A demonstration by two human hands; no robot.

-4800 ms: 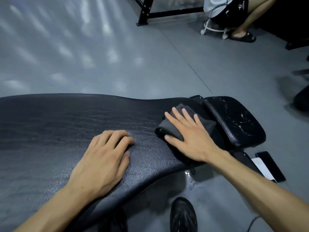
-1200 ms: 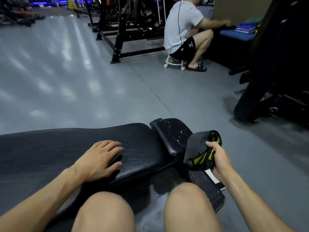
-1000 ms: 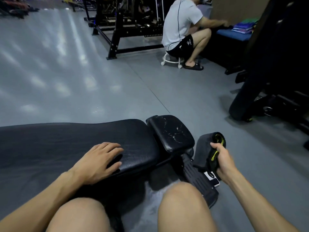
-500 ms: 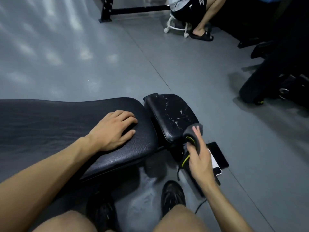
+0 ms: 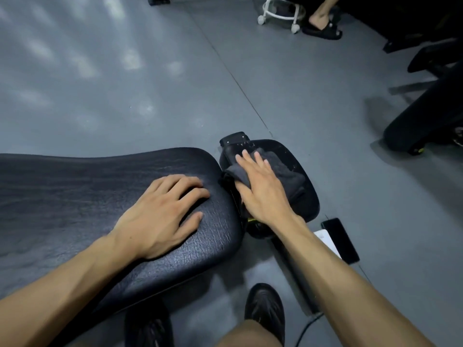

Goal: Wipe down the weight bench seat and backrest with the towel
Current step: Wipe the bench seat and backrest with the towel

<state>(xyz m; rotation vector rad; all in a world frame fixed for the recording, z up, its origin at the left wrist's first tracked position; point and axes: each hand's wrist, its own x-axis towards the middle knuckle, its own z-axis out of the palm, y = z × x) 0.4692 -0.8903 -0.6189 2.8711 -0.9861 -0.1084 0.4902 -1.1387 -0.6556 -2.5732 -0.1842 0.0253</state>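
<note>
Head view: bench point(image 5: 75, 191), apparently grey floor point(image 5: 125, 83).

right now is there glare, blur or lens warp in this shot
Head view: soft patches of light glare on the floor upper left; wide-angle warp bows the backrest edge; lighting is dim, with dark corners at right; the left hand, right hand and towel on the seat look fairly sharp.
</note>
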